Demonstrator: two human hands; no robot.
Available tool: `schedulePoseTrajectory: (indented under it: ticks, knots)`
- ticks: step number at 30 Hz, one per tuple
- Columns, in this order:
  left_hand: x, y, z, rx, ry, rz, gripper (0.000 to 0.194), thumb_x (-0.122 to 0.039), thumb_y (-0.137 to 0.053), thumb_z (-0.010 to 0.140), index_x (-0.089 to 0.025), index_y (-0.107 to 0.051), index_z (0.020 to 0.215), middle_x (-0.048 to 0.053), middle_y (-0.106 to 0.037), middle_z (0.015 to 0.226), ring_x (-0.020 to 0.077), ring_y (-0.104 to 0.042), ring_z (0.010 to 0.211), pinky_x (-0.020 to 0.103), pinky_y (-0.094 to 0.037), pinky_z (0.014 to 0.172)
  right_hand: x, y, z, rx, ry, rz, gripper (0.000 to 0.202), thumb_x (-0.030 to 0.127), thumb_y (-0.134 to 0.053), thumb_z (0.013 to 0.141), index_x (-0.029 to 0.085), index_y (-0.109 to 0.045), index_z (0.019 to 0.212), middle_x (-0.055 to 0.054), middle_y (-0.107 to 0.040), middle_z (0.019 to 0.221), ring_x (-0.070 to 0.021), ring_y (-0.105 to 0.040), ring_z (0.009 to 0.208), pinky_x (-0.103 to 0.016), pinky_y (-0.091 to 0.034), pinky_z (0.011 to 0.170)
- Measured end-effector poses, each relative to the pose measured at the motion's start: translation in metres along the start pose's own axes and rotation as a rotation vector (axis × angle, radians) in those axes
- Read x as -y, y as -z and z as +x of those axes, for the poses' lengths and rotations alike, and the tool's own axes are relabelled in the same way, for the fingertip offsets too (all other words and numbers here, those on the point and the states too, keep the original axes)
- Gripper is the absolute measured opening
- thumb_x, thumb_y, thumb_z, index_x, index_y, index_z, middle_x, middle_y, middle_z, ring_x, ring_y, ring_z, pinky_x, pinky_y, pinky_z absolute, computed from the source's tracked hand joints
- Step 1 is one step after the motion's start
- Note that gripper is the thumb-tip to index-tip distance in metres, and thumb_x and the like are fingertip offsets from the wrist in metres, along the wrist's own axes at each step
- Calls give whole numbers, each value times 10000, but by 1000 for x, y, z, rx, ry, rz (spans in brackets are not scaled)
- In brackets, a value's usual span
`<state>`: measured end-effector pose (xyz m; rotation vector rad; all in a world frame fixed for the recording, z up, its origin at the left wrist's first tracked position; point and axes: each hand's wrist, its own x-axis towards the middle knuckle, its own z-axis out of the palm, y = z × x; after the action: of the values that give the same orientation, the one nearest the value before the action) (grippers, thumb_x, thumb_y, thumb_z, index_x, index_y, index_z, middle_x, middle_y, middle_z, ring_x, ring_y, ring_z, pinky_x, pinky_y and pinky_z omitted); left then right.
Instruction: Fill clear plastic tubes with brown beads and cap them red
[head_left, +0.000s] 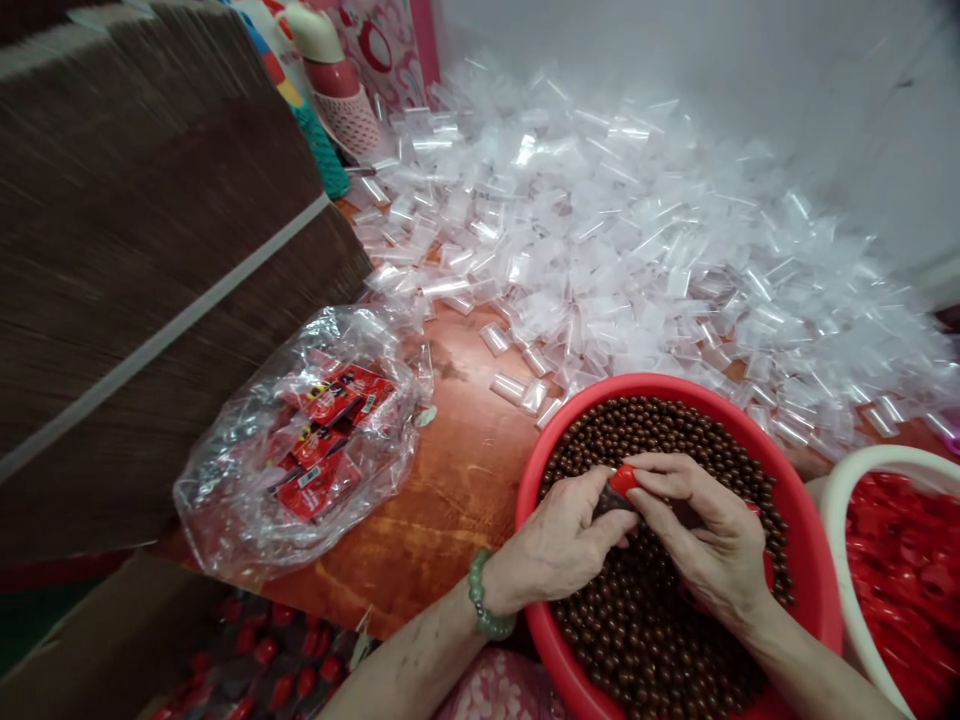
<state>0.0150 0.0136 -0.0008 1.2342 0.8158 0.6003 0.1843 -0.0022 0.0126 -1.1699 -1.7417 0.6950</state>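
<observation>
Over a red basin (531, 470) full of small round brown balls (660, 425), my two hands meet. My left hand (559, 540), with a green bead bracelet (480, 595) at its wrist, is closed around a small dark container (613, 502), mostly covered by the fingers. A red cap (622, 479) sits at the container's upper end, and the fingertips of my right hand (701, 530) pinch it. Whether the cap is fully seated, I cannot tell. More red shows behind my right hand, partly hidden by its fingers and palm.
Clear plastic sleeves (600, 230) lie heaped along the wall. A white tub (836, 500) of red plastic parts stands at right. On the wooden table (450, 480) lies a clear bag (225, 480) with red packets. Bundled cardboard (135, 230) and red-capped pieces (262, 650) are at left.
</observation>
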Motion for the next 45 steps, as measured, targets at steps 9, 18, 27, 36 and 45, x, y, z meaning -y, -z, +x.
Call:
schedulePoseTrajectory:
  ticks: [9, 18, 27, 36, 45]
  knots:
    - [0, -1, -1, 44, 15, -150, 201, -270, -534, 881, -134, -573, 1023, 39, -600, 872, 162, -571, 767, 298, -471, 734, -4, -3, -4, 28, 92, -58, 264, 39, -628, 862, 223, -677, 1044, -76, -718, 1041, -186, -707, 903, -330, -605, 774]
    - [-5, 0, 0, 20, 74, -544, 410, -455, -691, 813, -118, -603, 1030, 26, -611, 821, 152, -574, 736, 296, -474, 750, -2, -5, -6, 256, 346, -579, 872, 334, -712, 834, 81, -251, 1530, -262, -551, 1306, -375, -549, 1199, -577, -531, 929]
    - [-1, -2, 0, 9, 31, -595, 446, -483, -732, 797, -122, -635, 1040, 22, -634, 799, 146, -581, 733, 272, -476, 725, 1, -9, -3, 299, 328, -535, 759, 228, -591, 882, 75, -223, 1528, -239, -518, 1300, -341, -517, 1213, -527, -558, 913]
    - [-1, -2, 1, 40, 7, -559, 474, -536, -726, 779, -117, -668, 993, 12, -600, 749, 138, -552, 691, 274, -469, 707, -11, -10, -12, 194, 418, -565, 758, 193, -622, 844, 108, -277, 1514, -213, -597, 1234, -324, -605, 1129, -498, -583, 875]
    - [-1, -2, 0, 20, -16, -536, 434, -496, -714, 803, -119, -675, 1014, 30, -643, 806, 149, -572, 733, 273, -471, 728, -6, -8, -8, 211, 432, -602, 737, 216, -622, 860, 129, -284, 1509, -206, -610, 1222, -324, -614, 1108, -500, -570, 867]
